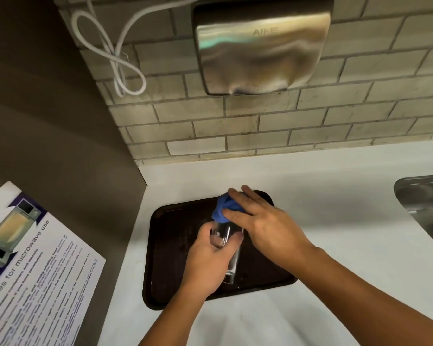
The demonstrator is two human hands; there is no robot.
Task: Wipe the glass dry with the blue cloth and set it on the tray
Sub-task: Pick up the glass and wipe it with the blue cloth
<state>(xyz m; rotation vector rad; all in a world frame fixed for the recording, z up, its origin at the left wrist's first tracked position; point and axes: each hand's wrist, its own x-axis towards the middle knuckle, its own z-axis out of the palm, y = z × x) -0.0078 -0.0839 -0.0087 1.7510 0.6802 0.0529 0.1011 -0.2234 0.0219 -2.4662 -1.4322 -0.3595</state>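
Your left hand (208,260) grips the glass (226,248), its mouth pointing away toward the blue cloth (221,208) your right hand (263,226) pinches, above the tray (165,245).

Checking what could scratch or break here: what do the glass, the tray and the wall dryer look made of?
Glass: clear glass, see-through. Tray: dark, probably plastic, dull sheen. Hand dryer: brushed metal, streaky reflections.

The cloth (223,208) in my fingers is bright blue, the glass (226,242) clear, the tray (175,245) dark brown on a white bench (335,221), backed by grey-beige brick-pattern tiles (260,126), a brushed steel dryer (260,46) and a purple-and-white microwave notice (35,265).
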